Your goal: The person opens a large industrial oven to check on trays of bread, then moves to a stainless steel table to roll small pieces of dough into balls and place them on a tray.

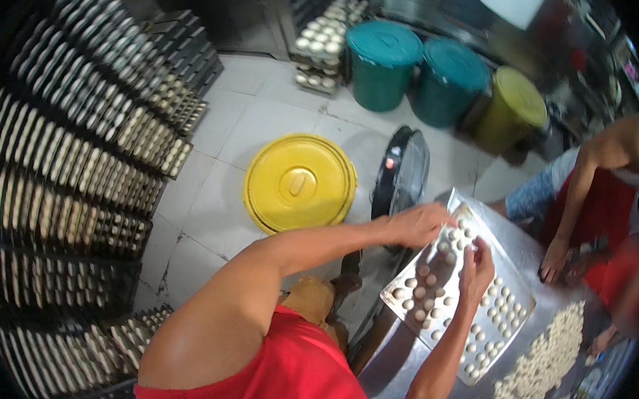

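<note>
Metal tray (pixel 513 269) lies tilted on a steel table (pixel 397 356) at the right, dotted with rows of pale dough balls (pixel 497 309). The left hand (pixel 421 224) rests at the tray's far corner, fingers curled together over the rim and the nearest balls; whether it pinches one I cannot tell. The right hand (pixel 477 270) sits near the tray's middle, fingers bent down onto the dough, their tips hidden, so its grip is unclear too. Both forearms reach in from a red shirt (pixel 283 377) at the near edge.

A heap of loose dough pieces (pixel 543 363) lies on the table just right of the tray. Across the table another person in red (pixel 597 206) leans in, one hand on the table's far right part.

On the tiled floor, left of the table, stands a yellow bucket (pixel 300 183) with its lid on, and a black fan (pixel 400 177) stands between it and the table. Far off stand two teal bins (pixel 413 64) and an olive bin (pixel 513 108). Dark racks (pixel 76 150) filled with trays of dough line the left side.
</note>
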`<action>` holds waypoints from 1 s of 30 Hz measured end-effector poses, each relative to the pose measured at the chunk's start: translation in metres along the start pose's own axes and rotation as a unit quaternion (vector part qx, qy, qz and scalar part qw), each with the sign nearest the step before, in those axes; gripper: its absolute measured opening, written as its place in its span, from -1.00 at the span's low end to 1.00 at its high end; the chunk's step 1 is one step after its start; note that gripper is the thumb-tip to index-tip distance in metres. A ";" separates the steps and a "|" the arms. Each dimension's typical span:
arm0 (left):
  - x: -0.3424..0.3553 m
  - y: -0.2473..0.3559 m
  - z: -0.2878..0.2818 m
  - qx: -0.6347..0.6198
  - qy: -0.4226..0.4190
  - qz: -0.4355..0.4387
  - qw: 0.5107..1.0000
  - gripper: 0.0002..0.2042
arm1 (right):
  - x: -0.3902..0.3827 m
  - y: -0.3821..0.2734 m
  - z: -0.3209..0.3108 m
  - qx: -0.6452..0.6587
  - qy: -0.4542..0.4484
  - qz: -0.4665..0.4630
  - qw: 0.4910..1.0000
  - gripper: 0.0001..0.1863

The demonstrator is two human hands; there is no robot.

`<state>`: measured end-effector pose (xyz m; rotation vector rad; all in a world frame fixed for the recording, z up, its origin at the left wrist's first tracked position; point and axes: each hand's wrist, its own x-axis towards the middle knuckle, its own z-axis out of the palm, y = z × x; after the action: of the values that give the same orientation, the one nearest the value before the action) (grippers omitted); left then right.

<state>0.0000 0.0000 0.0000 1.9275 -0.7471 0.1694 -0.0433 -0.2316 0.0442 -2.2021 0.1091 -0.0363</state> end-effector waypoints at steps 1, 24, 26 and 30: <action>-0.014 0.008 0.006 -0.012 0.044 -0.006 0.999 -0.75 | -0.004 -0.004 -0.003 -0.005 -0.005 -0.009 1.000 -0.67; -0.449 0.277 -0.327 -0.408 -0.163 -0.095 0.893 -0.66 | -0.281 -0.140 0.327 -0.141 -0.554 -0.300 0.764 -0.49; -0.484 0.288 -0.369 -0.358 -0.117 -0.126 0.918 -0.64 | -0.270 -0.161 0.381 -0.186 -0.587 -0.259 0.744 -0.50; -0.559 0.287 -0.430 -0.298 -0.061 -0.169 0.937 -0.66 | -0.257 -0.183 0.453 -0.187 -0.579 -0.275 0.744 -0.53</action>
<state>-0.5218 0.5230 0.1843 1.4540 -0.4604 -0.3594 -0.2569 0.2638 -0.0728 -2.1582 -1.3235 1.0935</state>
